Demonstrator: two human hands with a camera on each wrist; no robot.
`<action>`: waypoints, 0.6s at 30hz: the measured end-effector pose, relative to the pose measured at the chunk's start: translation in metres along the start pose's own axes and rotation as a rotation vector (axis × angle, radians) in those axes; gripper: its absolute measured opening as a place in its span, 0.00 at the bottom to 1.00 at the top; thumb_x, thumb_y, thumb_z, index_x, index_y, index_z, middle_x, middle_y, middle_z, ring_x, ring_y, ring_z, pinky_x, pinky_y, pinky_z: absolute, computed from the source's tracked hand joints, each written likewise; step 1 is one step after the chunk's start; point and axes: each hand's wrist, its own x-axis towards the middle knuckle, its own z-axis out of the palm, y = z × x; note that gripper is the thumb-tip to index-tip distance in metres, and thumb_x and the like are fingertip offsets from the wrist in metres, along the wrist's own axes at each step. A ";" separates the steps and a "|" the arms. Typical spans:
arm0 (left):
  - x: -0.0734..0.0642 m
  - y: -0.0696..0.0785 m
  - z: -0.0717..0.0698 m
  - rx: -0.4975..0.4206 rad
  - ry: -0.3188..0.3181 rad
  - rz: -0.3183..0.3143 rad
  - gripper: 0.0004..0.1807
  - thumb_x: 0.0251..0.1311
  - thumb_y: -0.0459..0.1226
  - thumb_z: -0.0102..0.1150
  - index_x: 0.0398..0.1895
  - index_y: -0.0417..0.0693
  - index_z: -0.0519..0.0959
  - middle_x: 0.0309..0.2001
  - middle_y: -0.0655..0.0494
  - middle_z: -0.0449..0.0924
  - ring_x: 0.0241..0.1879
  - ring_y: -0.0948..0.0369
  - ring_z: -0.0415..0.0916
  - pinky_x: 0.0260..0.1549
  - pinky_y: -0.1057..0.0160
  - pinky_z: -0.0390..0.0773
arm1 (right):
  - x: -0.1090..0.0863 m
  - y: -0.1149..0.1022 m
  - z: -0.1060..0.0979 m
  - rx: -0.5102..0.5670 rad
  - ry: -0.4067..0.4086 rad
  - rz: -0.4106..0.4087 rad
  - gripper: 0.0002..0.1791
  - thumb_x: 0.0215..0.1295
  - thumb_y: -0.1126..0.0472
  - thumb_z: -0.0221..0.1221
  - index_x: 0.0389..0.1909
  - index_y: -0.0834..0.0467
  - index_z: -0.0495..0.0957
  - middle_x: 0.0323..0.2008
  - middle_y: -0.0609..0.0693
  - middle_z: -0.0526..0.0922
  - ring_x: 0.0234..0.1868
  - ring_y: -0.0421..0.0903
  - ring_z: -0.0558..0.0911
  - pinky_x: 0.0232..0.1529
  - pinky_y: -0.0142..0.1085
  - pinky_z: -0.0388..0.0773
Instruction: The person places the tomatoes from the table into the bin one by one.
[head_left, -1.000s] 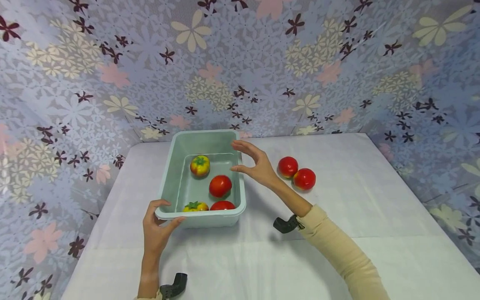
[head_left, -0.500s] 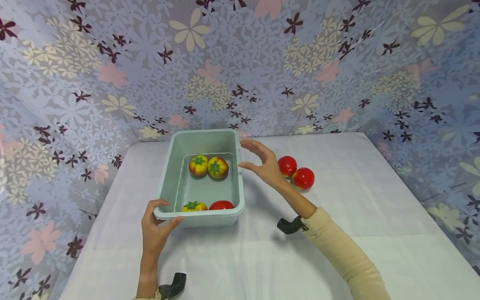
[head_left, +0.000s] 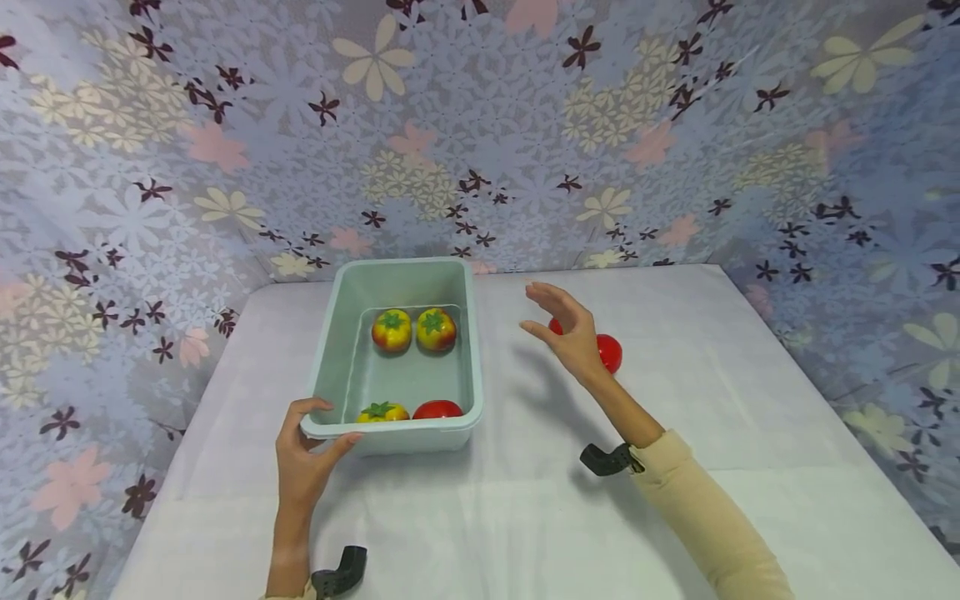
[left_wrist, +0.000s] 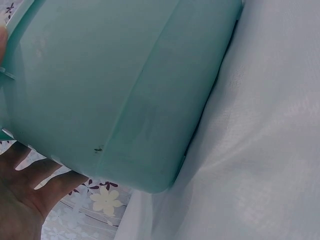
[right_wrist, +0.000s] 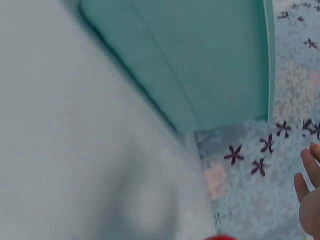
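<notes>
My left hand (head_left: 302,462) grips the near left corner of a pale green plastic tub (head_left: 405,440), thumb over the front rim and fingers along the left side. In the left wrist view its fingers (left_wrist: 55,187) lie against the tub's outer wall. Inside the tub, two yellow-red tomatoes (head_left: 392,331) with green leafy tops sit side by side at the back. Near the front wall are another yellow-red tomato (head_left: 382,412) and a red one (head_left: 437,409), both partly hidden by the rim. My right hand (head_left: 573,337), holding nothing, hovers right of the tub, thumb and fingers apart.
Two red tomatoes (head_left: 610,354) lie on the white-covered table (head_left: 525,517) beneath and behind the right hand, which partly hides them. A flower-patterned cloth (head_left: 495,125) hangs behind and at both sides. Each wrist carries a black mount (head_left: 606,459).
The right hand has moved right, from the tub's rim toward the two loose tomatoes. A tomato rolled back inside the tub, beside another, its green top now showing. The left hand keeps its grip.
</notes>
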 end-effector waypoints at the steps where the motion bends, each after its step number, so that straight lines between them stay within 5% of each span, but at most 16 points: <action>1: 0.000 0.001 -0.001 0.000 0.002 -0.002 0.30 0.32 0.19 0.74 0.44 0.42 0.75 0.43 0.52 0.75 0.42 0.65 0.72 0.29 0.75 0.75 | -0.002 0.001 -0.002 -0.006 0.003 0.014 0.30 0.56 0.79 0.62 0.62 0.74 0.67 0.60 0.75 0.71 0.64 0.64 0.70 0.67 0.50 0.64; 7: 0.002 0.010 -0.005 0.018 0.002 -0.001 0.29 0.33 0.17 0.71 0.44 0.35 0.73 0.43 0.57 0.74 0.41 0.64 0.72 0.30 0.76 0.75 | -0.014 0.007 -0.019 -0.064 0.044 0.078 0.30 0.57 0.77 0.63 0.62 0.74 0.67 0.60 0.74 0.71 0.64 0.64 0.70 0.67 0.49 0.65; 11: 0.002 0.012 -0.002 0.015 -0.011 0.016 0.28 0.34 0.16 0.70 0.44 0.29 0.71 0.43 0.61 0.74 0.38 0.66 0.70 0.30 0.76 0.74 | -0.025 0.010 -0.036 -0.216 0.085 0.104 0.29 0.56 0.75 0.65 0.61 0.71 0.70 0.60 0.70 0.74 0.64 0.63 0.71 0.65 0.49 0.67; 14: 0.001 0.009 -0.001 -0.002 -0.008 0.007 0.28 0.34 0.17 0.71 0.44 0.32 0.72 0.43 0.59 0.74 0.38 0.67 0.70 0.30 0.77 0.74 | -0.032 0.012 -0.049 -0.334 0.106 0.135 0.29 0.56 0.72 0.66 0.61 0.68 0.72 0.61 0.66 0.74 0.65 0.61 0.70 0.65 0.51 0.67; 18: 0.001 0.003 0.001 -0.027 -0.003 0.010 0.30 0.34 0.19 0.72 0.45 0.40 0.74 0.43 0.53 0.75 0.39 0.65 0.71 0.30 0.77 0.74 | -0.040 0.016 -0.063 -0.355 0.132 0.177 0.30 0.57 0.71 0.66 0.62 0.67 0.71 0.63 0.65 0.73 0.67 0.60 0.68 0.68 0.56 0.61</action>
